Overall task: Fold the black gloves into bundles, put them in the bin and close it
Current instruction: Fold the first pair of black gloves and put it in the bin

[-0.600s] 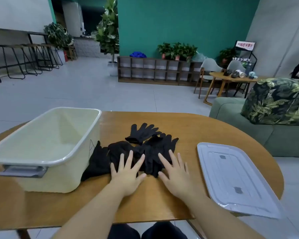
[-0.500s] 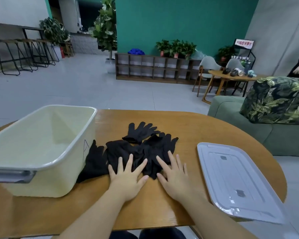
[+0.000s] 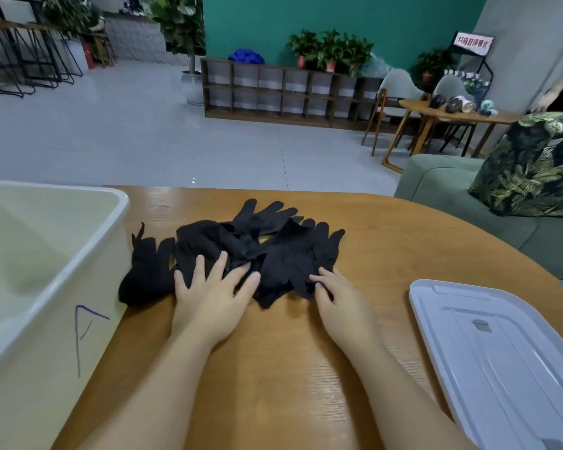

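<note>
Nothing folded yet: black gloves (image 3: 241, 251) lie heaped on the table (image 3: 273, 368). Left hand (image 3: 210, 298) spread flat on them; right hand (image 3: 340, 302) pinches one edge. Bin (image 3: 46, 287) empty, lid (image 3: 501, 358) off.

Bin (image 3: 46, 287), near side wall: hand-drawn mark in purple pen, reads as letter "A". Sign (image 3: 473, 43) on black stand, far right by grey wall: white board w/ red characters, too blurred to read. No other legible text, brands or nos.
</note>
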Action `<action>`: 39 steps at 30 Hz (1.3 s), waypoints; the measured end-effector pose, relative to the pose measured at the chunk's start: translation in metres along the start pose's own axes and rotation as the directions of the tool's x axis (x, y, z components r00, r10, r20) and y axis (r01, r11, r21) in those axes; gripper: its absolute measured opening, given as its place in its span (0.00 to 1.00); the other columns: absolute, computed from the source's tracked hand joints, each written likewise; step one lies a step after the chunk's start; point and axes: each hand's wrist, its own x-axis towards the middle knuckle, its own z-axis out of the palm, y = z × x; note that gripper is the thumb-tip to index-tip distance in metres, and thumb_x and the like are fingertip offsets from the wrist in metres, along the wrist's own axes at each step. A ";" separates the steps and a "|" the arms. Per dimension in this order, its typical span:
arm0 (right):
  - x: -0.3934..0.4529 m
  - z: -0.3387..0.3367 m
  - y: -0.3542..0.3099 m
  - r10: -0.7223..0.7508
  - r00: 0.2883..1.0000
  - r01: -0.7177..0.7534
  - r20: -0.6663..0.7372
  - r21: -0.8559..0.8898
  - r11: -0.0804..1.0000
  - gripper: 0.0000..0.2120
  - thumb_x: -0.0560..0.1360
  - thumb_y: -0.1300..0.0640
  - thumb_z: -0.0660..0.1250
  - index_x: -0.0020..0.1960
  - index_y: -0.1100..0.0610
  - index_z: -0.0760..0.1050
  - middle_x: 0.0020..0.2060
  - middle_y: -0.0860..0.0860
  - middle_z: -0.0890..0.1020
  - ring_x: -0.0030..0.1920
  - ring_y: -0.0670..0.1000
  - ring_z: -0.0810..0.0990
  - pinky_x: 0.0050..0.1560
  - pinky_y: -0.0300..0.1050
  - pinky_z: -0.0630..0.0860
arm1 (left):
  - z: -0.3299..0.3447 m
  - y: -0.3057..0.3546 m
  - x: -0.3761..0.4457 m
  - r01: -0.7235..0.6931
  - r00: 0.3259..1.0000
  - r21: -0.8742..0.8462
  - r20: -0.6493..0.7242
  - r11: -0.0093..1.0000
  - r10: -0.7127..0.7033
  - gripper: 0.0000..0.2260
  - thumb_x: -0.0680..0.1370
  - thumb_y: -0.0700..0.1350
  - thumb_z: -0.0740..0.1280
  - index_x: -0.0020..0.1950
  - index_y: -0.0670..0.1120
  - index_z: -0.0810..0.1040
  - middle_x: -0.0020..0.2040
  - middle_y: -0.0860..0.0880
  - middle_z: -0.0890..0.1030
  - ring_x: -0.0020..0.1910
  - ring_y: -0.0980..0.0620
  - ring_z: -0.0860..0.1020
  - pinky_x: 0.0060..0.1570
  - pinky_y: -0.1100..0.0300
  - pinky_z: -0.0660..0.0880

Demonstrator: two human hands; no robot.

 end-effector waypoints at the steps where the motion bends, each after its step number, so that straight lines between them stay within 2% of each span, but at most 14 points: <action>1: 0.003 0.000 0.001 0.038 0.999 -0.036 -0.028 0.081 0.996 0.16 0.79 0.53 0.55 0.62 0.48 0.75 0.69 0.42 0.71 0.72 0.44 0.62 0.71 0.48 0.64 | -0.001 -0.001 0.003 0.019 0.999 -0.046 -0.026 0.999 -0.020 0.26 0.76 0.66 0.39 0.72 0.64 0.58 0.78 0.56 0.50 0.77 0.48 0.42 0.73 0.41 0.39; 4: 0.003 0.000 0.003 0.131 0.986 -0.102 -0.107 0.240 0.965 0.14 0.77 0.54 0.57 0.58 0.49 0.77 0.60 0.43 0.78 0.63 0.48 0.75 0.61 0.51 0.74 | 0.003 -0.005 0.003 0.082 0.987 -0.068 -0.134 0.994 -0.090 0.25 0.77 0.64 0.42 0.70 0.61 0.63 0.78 0.52 0.53 0.77 0.48 0.42 0.72 0.40 0.38; 7: -0.001 -0.005 0.002 0.166 0.965 -0.074 -0.203 0.396 0.915 0.11 0.75 0.56 0.59 0.50 0.45 0.78 0.49 0.41 0.80 0.56 0.47 0.77 0.55 0.50 0.76 | 0.004 -0.002 0.001 0.092 0.963 -0.131 -0.242 0.987 -0.122 0.22 0.77 0.62 0.52 0.69 0.57 0.67 0.77 0.49 0.56 0.77 0.49 0.42 0.71 0.43 0.36; 9: -0.004 -0.011 -0.001 0.117 0.955 0.000 -0.271 0.398 0.918 0.10 0.76 0.58 0.60 0.46 0.46 0.78 0.44 0.38 0.79 0.54 0.44 0.75 0.54 0.44 0.74 | -0.001 0.008 -0.003 -0.015 0.931 -0.228 -0.359 0.974 -0.070 0.19 0.77 0.61 0.55 0.62 0.56 0.75 0.69 0.51 0.69 0.74 0.50 0.57 0.72 0.47 0.47; 10: -0.007 -0.014 -0.004 0.074 0.954 0.047 -0.290 0.388 0.920 0.10 0.76 0.59 0.60 0.45 0.46 0.78 0.43 0.38 0.80 0.52 0.44 0.76 0.51 0.40 0.73 | -0.004 0.014 -0.007 -0.078 0.920 -0.251 -0.391 0.965 -0.027 0.18 0.76 0.61 0.55 0.56 0.56 0.78 0.59 0.54 0.76 0.66 0.51 0.67 0.67 0.50 0.57; 13: -0.017 -0.014 -0.017 -0.098 0.956 0.200 -0.277 0.368 0.908 0.10 0.76 0.57 0.61 0.45 0.45 0.79 0.42 0.42 0.83 0.46 0.42 0.79 0.43 0.31 0.72 | -0.010 0.035 -0.026 -0.127 0.980 -0.539 -0.198 0.832 0.021 0.16 0.74 0.63 0.57 0.50 0.56 0.77 0.43 0.58 0.78 0.45 0.60 0.76 0.47 0.62 0.70; 16: -0.025 -0.013 -0.027 -0.276 0.947 0.320 -0.166 0.403 0.857 0.12 0.73 0.57 0.61 0.45 0.44 0.80 0.44 0.40 0.83 0.45 0.41 0.81 0.42 0.30 0.74 | -0.010 0.045 -0.029 -0.073 0.997 -0.711 -0.061 0.699 0.042 0.19 0.72 0.66 0.56 0.55 0.57 0.73 0.43 0.60 0.78 0.44 0.64 0.75 0.42 0.67 0.70; 19: -0.028 -0.013 -0.029 -0.398 0.917 0.350 0.025 0.429 0.833 0.16 0.69 0.57 0.58 0.46 0.44 0.81 0.42 0.42 0.83 0.45 0.43 0.80 0.44 0.33 0.75 | -0.013 0.043 -0.024 0.040 0.999 -0.850 0.034 0.525 -0.021 0.15 0.74 0.60 0.62 0.56 0.55 0.76 0.43 0.57 0.79 0.42 0.59 0.78 0.42 0.63 0.74; 22: -0.028 -0.013 -0.027 -0.406 0.911 0.304 0.076 0.542 0.784 0.18 0.65 0.59 0.56 0.44 0.49 0.83 0.41 0.46 0.84 0.43 0.44 0.80 0.45 0.35 0.75 | -0.009 0.038 -0.021 0.004 1.000 -0.771 0.003 0.637 -0.003 0.11 0.74 0.47 0.68 0.55 0.56 0.77 0.48 0.53 0.81 0.48 0.57 0.79 0.45 0.64 0.74; 25: -0.023 -0.014 -0.022 -0.197 0.972 0.234 -0.126 0.557 0.797 0.16 0.67 0.61 0.56 0.40 0.50 0.81 0.40 0.44 0.83 0.43 0.44 0.79 0.44 0.39 0.75 | -0.012 0.037 -0.023 -0.046 0.999 -0.756 -0.037 0.653 0.028 0.14 0.74 0.39 0.67 0.50 0.58 0.77 0.48 0.54 0.79 0.45 0.55 0.80 0.47 0.60 0.78; 28: -0.016 -0.017 -0.018 -0.009 0.958 0.124 -0.288 0.387 0.914 0.07 0.74 0.55 0.60 0.47 0.46 0.75 0.43 0.39 0.77 0.48 0.44 0.75 0.46 0.38 0.70 | -0.022 0.035 -0.025 -0.155 0.988 -0.777 -0.106 0.610 0.115 0.18 0.74 0.33 0.65 0.47 0.59 0.78 0.45 0.54 0.81 0.43 0.56 0.81 0.46 0.60 0.79; 33: -0.018 -0.017 -0.021 0.050 0.998 -0.034 -0.040 0.336 0.941 0.22 0.72 0.44 0.67 0.64 0.45 0.67 0.53 0.40 0.75 0.52 0.43 0.75 0.47 0.38 0.72 | -0.031 0.026 -0.025 -0.334 0.942 -0.687 -0.265 0.645 0.206 0.20 0.72 0.33 0.64 0.45 0.60 0.80 0.45 0.57 0.82 0.50 0.59 0.79 0.57 0.58 0.74; 36: -0.020 -0.021 -0.022 0.040 0.996 -0.061 0.076 0.312 0.948 0.20 0.71 0.47 0.69 0.62 0.44 0.69 0.48 0.40 0.76 0.46 0.42 0.78 0.41 0.36 0.72 | -0.030 0.025 -0.024 -0.387 0.914 -0.546 -0.335 0.744 0.229 0.19 0.73 0.40 0.62 0.45 0.66 0.78 0.49 0.67 0.77 0.54 0.62 0.74 0.62 0.55 0.69; 39: -0.020 -0.025 -0.022 0.055 0.980 -0.110 0.193 0.287 0.952 0.11 0.72 0.52 0.69 0.53 0.48 0.73 0.39 0.45 0.80 0.29 0.40 0.79 0.28 0.32 0.71 | -0.023 0.026 -0.024 -0.410 0.866 -0.367 -0.444 0.835 0.230 0.18 0.74 0.39 0.62 0.48 0.65 0.77 0.48 0.71 0.77 0.57 0.71 0.67 0.62 0.65 0.55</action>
